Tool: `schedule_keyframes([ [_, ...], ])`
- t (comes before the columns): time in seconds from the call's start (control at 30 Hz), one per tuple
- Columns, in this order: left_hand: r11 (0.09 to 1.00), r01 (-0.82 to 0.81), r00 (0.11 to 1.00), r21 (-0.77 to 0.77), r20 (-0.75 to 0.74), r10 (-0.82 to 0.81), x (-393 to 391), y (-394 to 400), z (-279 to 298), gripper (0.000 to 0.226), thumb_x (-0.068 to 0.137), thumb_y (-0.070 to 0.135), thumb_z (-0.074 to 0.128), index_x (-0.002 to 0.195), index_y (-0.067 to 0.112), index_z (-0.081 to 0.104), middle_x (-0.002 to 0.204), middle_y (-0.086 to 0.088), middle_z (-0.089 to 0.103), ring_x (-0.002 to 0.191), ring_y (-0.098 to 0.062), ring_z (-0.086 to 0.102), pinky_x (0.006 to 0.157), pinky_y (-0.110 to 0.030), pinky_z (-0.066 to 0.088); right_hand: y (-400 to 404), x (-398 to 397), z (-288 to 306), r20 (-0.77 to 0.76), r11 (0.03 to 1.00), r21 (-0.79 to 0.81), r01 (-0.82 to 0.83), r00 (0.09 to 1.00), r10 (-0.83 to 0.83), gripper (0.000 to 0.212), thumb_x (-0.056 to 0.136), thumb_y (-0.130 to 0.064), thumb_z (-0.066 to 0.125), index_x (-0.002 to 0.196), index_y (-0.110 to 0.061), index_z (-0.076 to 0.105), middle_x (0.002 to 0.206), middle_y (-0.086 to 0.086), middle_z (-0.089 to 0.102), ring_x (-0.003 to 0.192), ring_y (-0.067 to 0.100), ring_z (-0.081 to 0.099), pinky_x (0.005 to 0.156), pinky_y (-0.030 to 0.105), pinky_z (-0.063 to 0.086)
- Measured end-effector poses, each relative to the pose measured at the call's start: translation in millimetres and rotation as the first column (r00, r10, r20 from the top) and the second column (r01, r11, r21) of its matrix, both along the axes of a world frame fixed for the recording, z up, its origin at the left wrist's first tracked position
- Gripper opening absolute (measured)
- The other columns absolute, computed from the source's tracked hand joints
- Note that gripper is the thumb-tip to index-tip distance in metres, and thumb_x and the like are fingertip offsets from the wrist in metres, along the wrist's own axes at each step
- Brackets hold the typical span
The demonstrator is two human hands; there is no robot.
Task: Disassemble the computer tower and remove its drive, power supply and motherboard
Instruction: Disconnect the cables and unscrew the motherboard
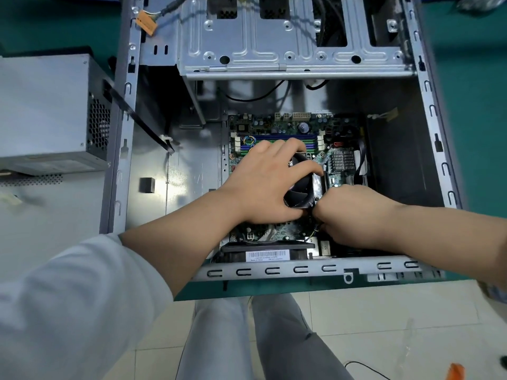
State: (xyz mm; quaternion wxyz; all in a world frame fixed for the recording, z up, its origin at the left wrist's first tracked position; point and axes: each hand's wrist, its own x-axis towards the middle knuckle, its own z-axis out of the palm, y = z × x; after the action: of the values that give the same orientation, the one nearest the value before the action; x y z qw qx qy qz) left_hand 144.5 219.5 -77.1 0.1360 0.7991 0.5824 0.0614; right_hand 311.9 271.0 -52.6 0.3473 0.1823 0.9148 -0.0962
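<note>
Gripping the cooler fan [297, 192], your left hand [267, 179] curls fingers over it; right hand [354, 212] fingers are hidden. Motherboard [285, 127] looks fragile: lift by edges.

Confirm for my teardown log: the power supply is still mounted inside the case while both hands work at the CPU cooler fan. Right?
Not quite. The head view shows the power supply already out, sitting on the table left of the case. The rest holds: the left hand and right hand are both at the CPU cooler fan on the motherboard.
</note>
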Motion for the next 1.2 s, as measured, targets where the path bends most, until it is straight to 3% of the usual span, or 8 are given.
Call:
schedule_keyframes([
  [0.27,1.0,0.004,1.0,0.0,-0.01,-0.004,-0.8,-1.4,1.8,0.061,0.071,0.058,0.058,0.127,0.037,0.047,0.127,0.0,0.043,0.109,-0.02,0.045,0.093,-0.034,0.03,-0.6,0.3,-1.2,0.009,0.996,-0.081,-0.042,0.999,0.043,0.017,0.083,-0.013,0.05,0.068,-0.015,0.043,0.061,0.0,0.037,0.057,0.023,0.041,0.047,0.026,0.03],
  [0.4,1.0,0.007,1.0,-0.011,-0.02,-0.008,-0.3,-0.8,2.4,0.062,0.072,0.06,0.058,0.129,0.038,0.045,0.127,0.0,0.042,0.11,-0.02,0.045,0.094,-0.034,0.031,-0.8,1.4,-0.9,0.033,0.995,-0.047,-0.087,0.995,0.089,0.013,0.085,-0.013,0.048,0.073,-0.015,0.046,0.063,-0.001,0.038,0.06,0.024,0.044,0.045,0.026,0.028],
  [0.57,1.0,0.014,0.999,-0.002,-0.028,-0.014,-1.3,-0.2,2.0,0.063,0.072,0.06,0.057,0.129,0.038,0.045,0.127,0.0,0.042,0.109,-0.019,0.045,0.091,-0.033,0.029,-0.3,-1.4,0.4,0.051,0.988,-0.038,-0.15,0.987,0.152,0.009,0.089,-0.015,0.047,0.08,-0.016,0.049,0.068,-0.001,0.04,0.064,0.024,0.047,0.053,0.03,0.039],
  [0.83,1.0,0.02,0.999,-0.004,-0.026,-0.021,-1.4,0.2,1.2,0.064,0.072,0.061,0.057,0.13,0.038,0.044,0.13,-0.001,0.04,0.113,-0.019,0.043,0.093,-0.033,0.027,-1.0,-0.8,-5.0,0.097,0.982,-0.021,-0.187,0.977,0.188,0.016,0.087,-0.008,0.045,0.074,-0.017,0.043,0.061,-0.003,0.034,0.049,0.013,0.031,0.041,0.026,0.022],
  [1.2,1.0,0.026,0.999,-0.003,-0.032,-0.026,2.0,0.9,0.7,0.062,0.072,0.059,0.054,0.13,0.039,0.043,0.13,-0.001,0.04,0.113,-0.02,0.042,0.094,-0.033,0.027,-0.9,2.3,-2.8,0.063,0.991,-0.004,-0.136,0.989,0.136,0.032,0.085,-0.011,0.049,0.059,-0.017,0.032,0.058,-0.002,0.035,0.047,0.012,0.03,0.04,0.025,0.019],
])
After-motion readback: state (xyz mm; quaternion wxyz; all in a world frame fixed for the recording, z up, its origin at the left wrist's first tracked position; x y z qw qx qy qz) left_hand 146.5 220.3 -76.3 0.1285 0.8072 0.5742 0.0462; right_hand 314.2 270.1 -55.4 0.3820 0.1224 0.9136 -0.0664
